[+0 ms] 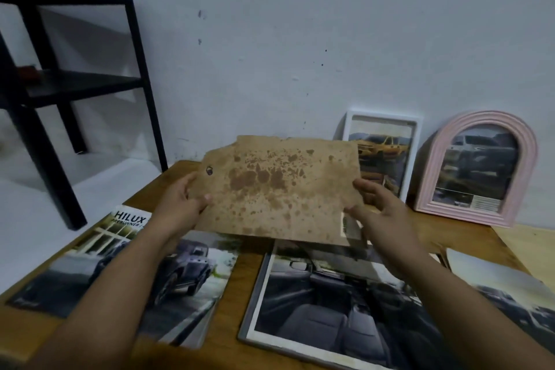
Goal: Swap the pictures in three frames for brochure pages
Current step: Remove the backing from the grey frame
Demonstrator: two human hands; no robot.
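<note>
black shelf unit (75,81) — left, on floor | small red object (28,71) — on its shelf | scuffed white wall (300,24)

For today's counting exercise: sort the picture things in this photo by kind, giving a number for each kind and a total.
Frames standing against the wall: 2, a white frame and a pink arched frame
Frame lying flat on the table: 1, a grey frame
Brochure: 1
Loose page: 1
Stained backing board: 1
Total: 6

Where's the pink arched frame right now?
In the head view the pink arched frame stands at the table's far right, leaning on the wall, just right of the white frame.
</note>
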